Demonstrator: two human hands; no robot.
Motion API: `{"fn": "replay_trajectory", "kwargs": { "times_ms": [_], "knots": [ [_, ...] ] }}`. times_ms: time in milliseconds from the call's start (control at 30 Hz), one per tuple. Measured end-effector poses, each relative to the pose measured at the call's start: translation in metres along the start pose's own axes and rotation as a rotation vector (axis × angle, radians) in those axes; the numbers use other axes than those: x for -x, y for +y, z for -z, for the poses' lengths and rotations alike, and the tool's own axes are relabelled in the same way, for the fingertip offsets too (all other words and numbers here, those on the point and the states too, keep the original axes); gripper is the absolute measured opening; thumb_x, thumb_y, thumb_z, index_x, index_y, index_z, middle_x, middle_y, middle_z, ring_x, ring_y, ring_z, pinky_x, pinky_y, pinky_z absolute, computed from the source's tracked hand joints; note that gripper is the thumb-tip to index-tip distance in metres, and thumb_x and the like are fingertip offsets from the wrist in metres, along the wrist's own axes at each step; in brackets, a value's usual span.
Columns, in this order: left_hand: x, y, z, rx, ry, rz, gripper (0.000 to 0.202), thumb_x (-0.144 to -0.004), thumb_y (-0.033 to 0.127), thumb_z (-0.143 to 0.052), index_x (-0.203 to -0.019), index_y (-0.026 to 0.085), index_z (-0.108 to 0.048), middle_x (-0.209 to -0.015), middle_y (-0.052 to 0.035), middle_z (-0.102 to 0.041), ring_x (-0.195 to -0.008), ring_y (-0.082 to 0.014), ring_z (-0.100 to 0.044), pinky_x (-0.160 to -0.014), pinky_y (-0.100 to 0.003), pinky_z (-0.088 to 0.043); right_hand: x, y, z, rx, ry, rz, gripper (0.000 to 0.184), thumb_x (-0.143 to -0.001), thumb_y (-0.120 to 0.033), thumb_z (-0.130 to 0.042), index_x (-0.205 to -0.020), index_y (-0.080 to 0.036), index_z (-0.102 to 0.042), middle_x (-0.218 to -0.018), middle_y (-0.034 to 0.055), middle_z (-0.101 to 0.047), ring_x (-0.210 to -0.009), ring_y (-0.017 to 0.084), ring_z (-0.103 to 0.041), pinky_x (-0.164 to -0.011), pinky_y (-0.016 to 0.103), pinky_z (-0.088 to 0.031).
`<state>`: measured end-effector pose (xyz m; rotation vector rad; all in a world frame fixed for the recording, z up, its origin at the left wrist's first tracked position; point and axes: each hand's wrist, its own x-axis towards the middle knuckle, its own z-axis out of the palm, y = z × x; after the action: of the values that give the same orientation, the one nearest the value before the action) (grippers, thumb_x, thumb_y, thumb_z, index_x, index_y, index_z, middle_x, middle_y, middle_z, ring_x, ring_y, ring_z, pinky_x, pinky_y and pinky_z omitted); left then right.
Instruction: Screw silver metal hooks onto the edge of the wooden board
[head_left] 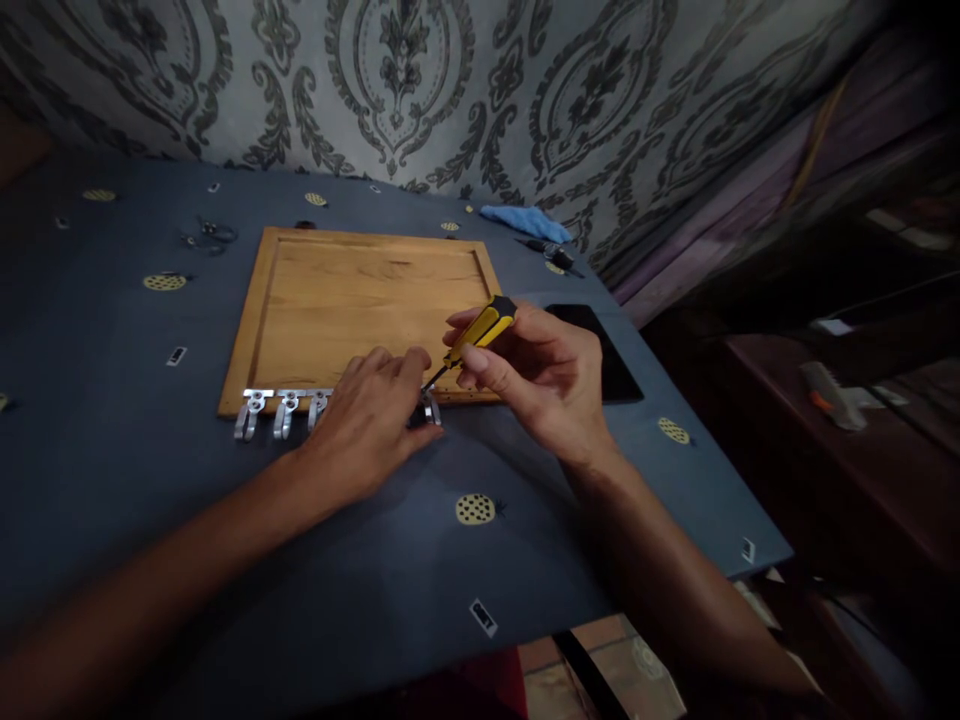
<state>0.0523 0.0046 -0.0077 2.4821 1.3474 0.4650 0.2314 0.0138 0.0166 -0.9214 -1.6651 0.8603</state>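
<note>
A wooden framed board [360,300] lies flat on the table. Along its near edge runs a silver metal hook rack [256,403] with several double-pronged hooks, its middle covered by my left hand [371,415]. The fingers of that hand press over the rack, and the thumb is against the hook at its right end. Between the fingertips of my right hand [551,375] is a yellow and black screwdriver [484,328], tilted with its handle up to the right. Its shaft points down at the rack's right end, beside my left fingers; whether the tip sits in a screw is too small to tell.
A black flat tablet-like object [600,350] lies right of the board. Behind are a blue cloth [526,222], a dark tool [553,254] and a pair of scissors [210,236]. A patterned curtain [397,90] closes off the table's far side. The tabletop's right edge [712,460] slants toward me.
</note>
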Motion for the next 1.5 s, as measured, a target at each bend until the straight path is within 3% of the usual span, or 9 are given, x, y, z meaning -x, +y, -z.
{"fn": "replay_trajectory", "kwargs": {
  "times_ms": [100,267,567,800,1167,1400,1500],
  "knots": [
    [0.0,0.0,0.0,0.002,0.004,0.006,0.042,-0.084,0.03,-0.077,-0.115,0.018,-0.051,-0.105,-0.0094,-0.068,-0.101,-0.0303,-0.061,-0.085,-0.043,-0.049,-0.001,0.001,-0.001,-0.039,0.02,0.007,0.021,-0.081,-0.035,-0.082,-0.081,-0.02,-0.068,-0.079,-0.0023,-0.068,-0.057,0.008,-0.061,-0.053,0.023,-0.053],
    [-0.001,0.0,0.001,-0.001,-0.025,0.008,0.045,-0.085,0.029,-0.076,-0.121,0.017,-0.051,-0.108,-0.0105,-0.069,-0.102,-0.0308,-0.061,-0.087,-0.044,-0.049,0.006,0.011,-0.008,0.067,0.196,0.038,0.03,-0.076,-0.035,-0.086,-0.076,-0.021,-0.06,-0.066,-0.0055,-0.059,-0.053,0.009,-0.056,-0.049,0.024,-0.052],
    [-0.001,0.002,0.002,-0.017,-0.027,0.026,0.042,-0.083,0.032,-0.077,-0.114,0.019,-0.053,-0.105,-0.0092,-0.069,-0.099,-0.0299,-0.061,-0.085,-0.043,-0.05,0.011,0.01,-0.015,0.176,0.39,0.181,0.029,-0.083,-0.047,-0.079,-0.083,-0.026,-0.058,-0.073,-0.0023,-0.057,-0.055,0.012,-0.054,-0.047,0.029,-0.052],
    [-0.001,0.001,0.003,-0.009,-0.047,0.017,0.046,-0.084,0.031,-0.077,-0.118,0.016,-0.05,-0.109,-0.0109,-0.069,-0.103,-0.031,-0.061,-0.089,-0.045,-0.048,0.007,0.012,-0.014,0.209,0.323,0.201,0.03,-0.084,-0.041,-0.079,-0.077,-0.026,-0.054,-0.066,-0.0049,-0.053,-0.05,0.01,-0.052,-0.047,0.027,-0.047],
    [-0.001,0.0,0.0,-0.003,-0.016,0.0,0.048,-0.084,0.029,-0.077,-0.121,0.017,-0.05,-0.109,-0.0105,-0.069,-0.104,-0.0313,-0.062,-0.089,-0.044,-0.048,0.008,0.013,-0.014,0.186,0.276,0.159,0.028,-0.08,-0.032,-0.082,-0.076,-0.024,-0.056,-0.067,-0.0055,-0.052,-0.054,0.01,-0.054,-0.051,0.026,-0.049],
    [0.0,0.0,0.0,-0.027,-0.01,0.014,0.044,-0.083,0.031,-0.078,-0.116,0.018,-0.051,-0.105,-0.0085,-0.068,-0.1,-0.0298,-0.062,-0.086,-0.041,-0.049,0.002,0.004,-0.007,0.036,0.115,-0.006,0.025,-0.083,-0.041,-0.08,-0.096,-0.021,-0.073,-0.085,-0.0008,-0.069,-0.058,0.008,-0.06,-0.053,0.023,-0.053],
    [-0.001,0.001,0.0,-0.04,-0.019,0.02,0.043,-0.084,0.032,-0.078,-0.115,0.017,-0.052,-0.105,-0.0097,-0.067,-0.1,-0.0303,-0.061,-0.086,-0.042,-0.049,0.001,0.003,-0.005,-0.036,0.069,-0.038,0.023,-0.082,-0.039,-0.081,-0.093,-0.019,-0.074,-0.085,-0.0004,-0.073,-0.056,0.007,-0.061,-0.054,0.022,-0.055]
  ]
}}
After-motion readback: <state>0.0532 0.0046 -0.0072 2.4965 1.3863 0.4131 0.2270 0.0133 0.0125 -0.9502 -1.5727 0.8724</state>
